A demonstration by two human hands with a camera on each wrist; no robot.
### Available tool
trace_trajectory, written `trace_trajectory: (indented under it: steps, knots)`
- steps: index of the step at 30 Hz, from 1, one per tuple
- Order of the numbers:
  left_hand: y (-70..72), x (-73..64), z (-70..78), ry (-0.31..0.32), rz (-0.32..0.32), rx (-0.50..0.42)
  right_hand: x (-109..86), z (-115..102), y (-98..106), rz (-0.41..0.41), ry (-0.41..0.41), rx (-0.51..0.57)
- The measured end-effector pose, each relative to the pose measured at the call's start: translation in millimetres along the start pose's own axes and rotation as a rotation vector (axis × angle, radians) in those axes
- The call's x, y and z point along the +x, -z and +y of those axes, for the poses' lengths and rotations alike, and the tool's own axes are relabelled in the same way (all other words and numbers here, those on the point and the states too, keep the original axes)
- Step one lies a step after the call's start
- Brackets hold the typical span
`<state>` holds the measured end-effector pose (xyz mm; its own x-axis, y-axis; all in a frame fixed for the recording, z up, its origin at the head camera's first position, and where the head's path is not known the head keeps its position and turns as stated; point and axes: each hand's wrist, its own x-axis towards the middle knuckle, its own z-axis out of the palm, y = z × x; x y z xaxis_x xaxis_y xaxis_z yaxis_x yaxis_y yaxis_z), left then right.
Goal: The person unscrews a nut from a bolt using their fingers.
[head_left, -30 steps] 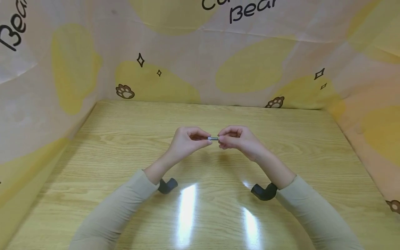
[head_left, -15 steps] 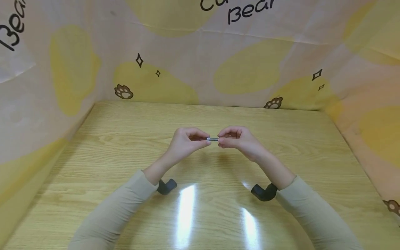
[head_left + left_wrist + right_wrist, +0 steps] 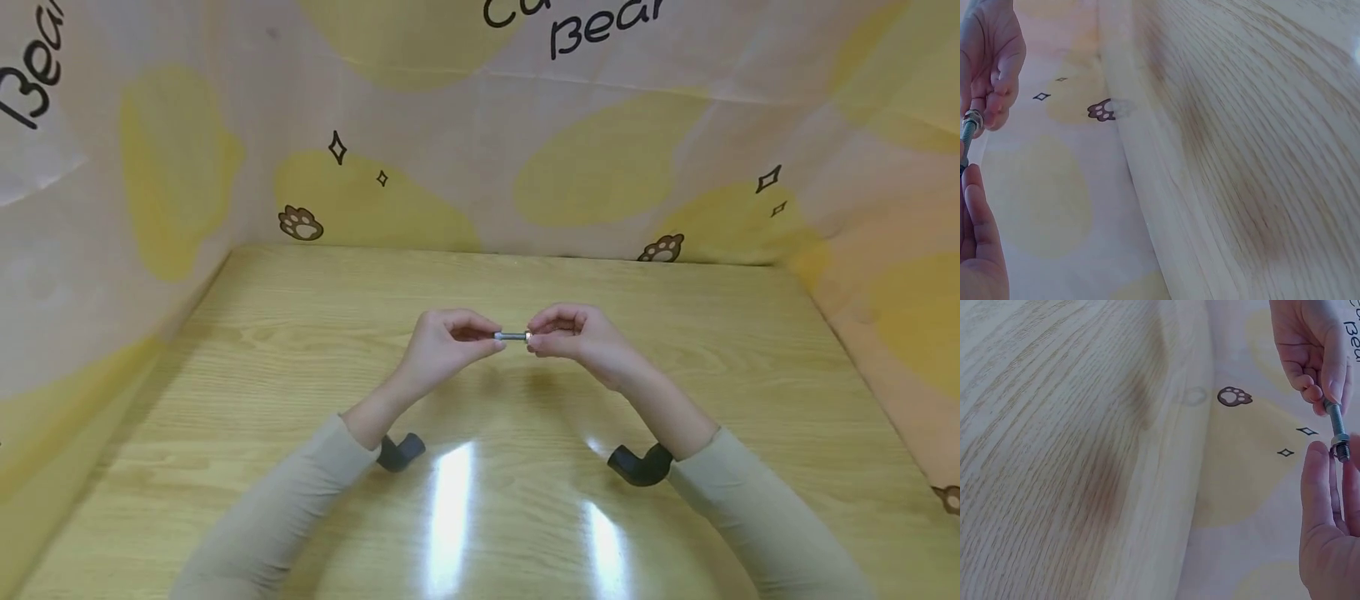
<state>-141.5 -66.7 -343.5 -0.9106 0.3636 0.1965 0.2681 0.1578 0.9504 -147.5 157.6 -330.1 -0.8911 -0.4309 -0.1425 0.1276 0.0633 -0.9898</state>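
A small metal bolt (image 3: 513, 337) is held level above the table, between both hands. My left hand (image 3: 448, 343) pinches its head end between thumb and fingers. A nut (image 3: 528, 337) sits on the threaded shank close to the far end, and the thumb and fingertips of my right hand (image 3: 577, 340) are around it. From the right wrist, the bolt's dark tip (image 3: 1343, 453) shows just past the nut. At the left edge of the left wrist view, the nut (image 3: 972, 119) lies against the right fingers, while the bolt head is mostly hidden by the left hand.
The wood-grain table (image 3: 360, 292) lies under both hands. Patterned cloth (image 3: 600, 158) encloses it at the back and sides. A black curved piece sits at each wrist, left piece (image 3: 401, 452) and right piece (image 3: 640, 465). Bright light reflections cross the near tabletop.
My right hand has shifted slightly to the right along the bolt, so more of the shank and the nut now show. The left hand keeps its pinch almost in place.
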Motion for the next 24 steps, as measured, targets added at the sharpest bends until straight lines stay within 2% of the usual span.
trace_trajectory:
  steps: [11,16,24]
  knots:
    - [2.3,-2.1,-0.9,-0.001,-0.005,-0.007,3.3,1.0,-3.1,-0.005,-0.003,-0.016]
    - [2.2,-2.3,-1.6,0.001,0.006,-0.012,2.7,1.2,-1.9,-0.003,0.026,-0.017]
    - [0.3,0.1,-2.1,0.007,0.004,-0.020,3.8,1.0,-1.3,-0.007,-0.004,-0.025]
